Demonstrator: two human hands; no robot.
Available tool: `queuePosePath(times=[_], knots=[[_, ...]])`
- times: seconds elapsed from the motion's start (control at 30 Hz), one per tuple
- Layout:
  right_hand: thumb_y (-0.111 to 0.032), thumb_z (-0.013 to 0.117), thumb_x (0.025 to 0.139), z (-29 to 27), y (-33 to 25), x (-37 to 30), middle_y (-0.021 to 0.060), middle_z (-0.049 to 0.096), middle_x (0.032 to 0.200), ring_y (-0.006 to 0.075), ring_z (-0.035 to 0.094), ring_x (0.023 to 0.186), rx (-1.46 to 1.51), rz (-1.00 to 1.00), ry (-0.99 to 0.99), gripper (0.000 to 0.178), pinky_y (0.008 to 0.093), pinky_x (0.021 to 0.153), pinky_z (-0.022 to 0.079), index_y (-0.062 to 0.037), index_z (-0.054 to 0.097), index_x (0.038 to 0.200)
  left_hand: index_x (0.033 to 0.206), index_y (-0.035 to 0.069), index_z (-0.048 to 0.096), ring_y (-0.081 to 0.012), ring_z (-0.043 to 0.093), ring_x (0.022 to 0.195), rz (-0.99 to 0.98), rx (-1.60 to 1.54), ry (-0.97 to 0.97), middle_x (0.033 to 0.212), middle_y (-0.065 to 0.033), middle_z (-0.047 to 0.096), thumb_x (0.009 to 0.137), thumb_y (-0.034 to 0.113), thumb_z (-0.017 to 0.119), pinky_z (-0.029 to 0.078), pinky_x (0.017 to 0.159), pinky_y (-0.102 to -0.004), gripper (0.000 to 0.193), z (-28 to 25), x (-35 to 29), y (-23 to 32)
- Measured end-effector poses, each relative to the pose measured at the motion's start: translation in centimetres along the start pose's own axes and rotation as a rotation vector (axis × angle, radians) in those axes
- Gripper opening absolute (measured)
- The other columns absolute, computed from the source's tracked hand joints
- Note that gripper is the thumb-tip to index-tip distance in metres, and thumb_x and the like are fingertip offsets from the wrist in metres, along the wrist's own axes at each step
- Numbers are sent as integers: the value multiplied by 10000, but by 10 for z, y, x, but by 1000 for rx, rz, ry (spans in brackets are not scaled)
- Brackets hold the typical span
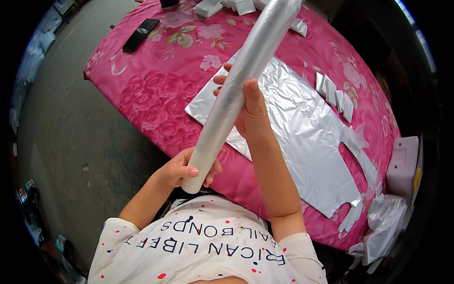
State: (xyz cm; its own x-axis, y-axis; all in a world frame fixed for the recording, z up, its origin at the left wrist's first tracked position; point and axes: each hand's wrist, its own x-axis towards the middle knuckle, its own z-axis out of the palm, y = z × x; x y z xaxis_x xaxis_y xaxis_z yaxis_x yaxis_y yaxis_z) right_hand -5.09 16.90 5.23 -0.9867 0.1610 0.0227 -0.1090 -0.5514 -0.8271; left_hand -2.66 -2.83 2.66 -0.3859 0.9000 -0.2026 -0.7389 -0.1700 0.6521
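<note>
A long roll of clear plastic film slants across the view, its lower end near my body and its upper end past the top edge. My left hand is closed round the lower end, thumb on top. Farther up, my right hand grips the middle, with the thumb on the near side and fingertips showing on the other. Beneath the roll lies a stack of silvery plastic bags with cut-out handles, spread flat and wrinkled on the table. Part of the stack is hidden by the roll and my right arm.
A pink flowered cloth covers the table. On it are a black phone, white folded packets at the right and more white packets at the far edge. A pale pink plastic container and crumpled clear bags stand off the right edge.
</note>
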Motion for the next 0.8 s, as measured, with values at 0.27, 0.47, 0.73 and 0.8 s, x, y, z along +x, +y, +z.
queuePosePath(times=[0.27, 0.47, 0.73, 0.8], knots=[[-325, 763, 736, -36, -29, -34, -13, 575, 724, 50, 513, 613, -175, -1, 189, 346, 205, 527, 407, -58, 581, 860, 1042, 0, 527, -123, 566, 636, -1, 323, 226, 760, -46, 561, 671, 150, 765, 474, 565, -259, 466, 30, 23, -12], [-102, 790, 693, -55, -27, -66, -41, 535, 661, 20, 473, 544, -178, 71, 49, 277, 165, 462, 361, -78, 566, 854, 992, 24, 526, -111, 555, 644, -17, 323, 210, 766, -31, 558, 720, 82, 712, 460, 571, -264, 335, 41, 30, -14], [-63, 779, 696, -66, -5, -94, -40, 564, 730, 19, 520, 666, -115, 103, 67, 463, 158, 547, 422, -9, 567, 1104, 974, 34, 531, -111, 549, 623, -55, 327, 216, 753, -35, 562, 719, 88, 704, 464, 565, -265, 312, 48, 35, -18], [-79, 772, 709, -64, -11, -95, -12, 601, 789, 40, 547, 721, -51, 107, 27, 442, 172, 594, 444, 7, 576, 1095, 986, 34, 531, -114, 550, 622, -80, 292, 158, 751, -33, 559, 714, 130, 716, 466, 566, -265, 342, 50, 37, -20]])
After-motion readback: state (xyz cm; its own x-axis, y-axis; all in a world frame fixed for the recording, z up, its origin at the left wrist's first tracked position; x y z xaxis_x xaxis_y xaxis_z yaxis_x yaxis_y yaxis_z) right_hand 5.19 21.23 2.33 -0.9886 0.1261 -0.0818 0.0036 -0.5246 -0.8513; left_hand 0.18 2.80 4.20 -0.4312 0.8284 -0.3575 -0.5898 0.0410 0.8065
